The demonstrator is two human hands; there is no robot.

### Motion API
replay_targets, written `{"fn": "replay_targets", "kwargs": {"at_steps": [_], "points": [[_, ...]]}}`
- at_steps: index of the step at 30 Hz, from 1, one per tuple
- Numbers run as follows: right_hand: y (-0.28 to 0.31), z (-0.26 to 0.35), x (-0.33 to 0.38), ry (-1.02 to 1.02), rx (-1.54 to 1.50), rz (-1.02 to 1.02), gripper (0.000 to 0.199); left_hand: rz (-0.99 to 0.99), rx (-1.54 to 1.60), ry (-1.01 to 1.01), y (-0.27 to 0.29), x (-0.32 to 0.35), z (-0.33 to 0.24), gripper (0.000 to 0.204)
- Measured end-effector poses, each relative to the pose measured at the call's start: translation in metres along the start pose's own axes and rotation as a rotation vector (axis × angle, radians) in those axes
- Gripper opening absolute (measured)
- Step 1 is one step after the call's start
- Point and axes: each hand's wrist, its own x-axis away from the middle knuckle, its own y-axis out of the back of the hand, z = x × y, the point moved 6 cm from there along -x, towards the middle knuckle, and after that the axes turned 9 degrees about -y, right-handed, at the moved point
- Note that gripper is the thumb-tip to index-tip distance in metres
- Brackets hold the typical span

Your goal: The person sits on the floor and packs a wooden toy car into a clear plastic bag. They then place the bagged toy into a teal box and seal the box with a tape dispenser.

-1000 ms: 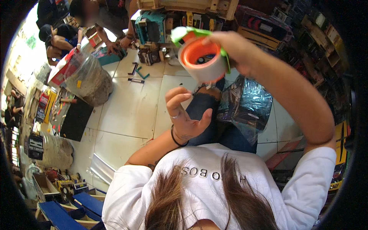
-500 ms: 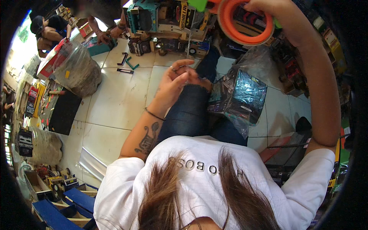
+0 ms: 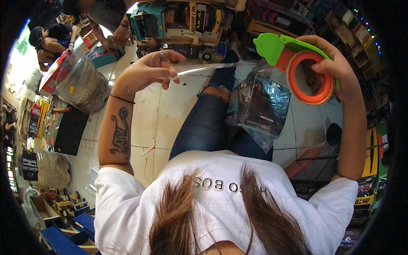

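My right hand point(image 3: 338, 63) grips a tape dispenser point(image 3: 297, 63) with a green handle and an orange roll, held up at the upper right. From it a strip of clear tape point(image 3: 208, 68) stretches left to my left hand point(image 3: 146, 70), which pinches its free end. Below the tape, a clear plastic bag holding a dark packaged item point(image 3: 259, 108) lies on my lap, on my jeans point(image 3: 208, 123). The tape hangs above the bag, not touching it.
A big clear bag of grey stuff point(image 3: 76, 83) stands on the tiled floor at left. Boxed toy vehicles point(image 3: 178, 25) line the far side. Another person point(image 3: 49, 40) crouches at upper left. Blue crates point(image 3: 63, 238) and small toys sit at lower left.
My left hand rose from my knee and took the tape end. The dispenser in my right hand moved right, and a strip of tape is now drawn out between the hands.
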Motion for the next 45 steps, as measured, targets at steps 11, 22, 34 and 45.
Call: {"fn": "replay_targets", "kwargs": {"at_steps": [11,22,34,45], "points": [[-0.008,-0.031,0.052,0.297,0.124,-0.083,0.063,-0.057,0.228,-0.25,-0.011,0.012,-0.035,0.034],[-0.099,-0.111,0.068,-0.235,-1.555,0.216,0.04,0.127,1.394,-0.184,-0.028,-0.116,-0.032,0.074],[-0.123,-0.084,0.097,-0.464,-1.496,0.112,0.041,-1.276,1.185,-0.653,0.07,0.003,0.021,0.062],[-0.144,-0.046,0.022,-0.158,-1.198,-0.25,0.038,-0.499,-0.912,-0.83,-0.144,0.013,-0.061,0.092]]}}
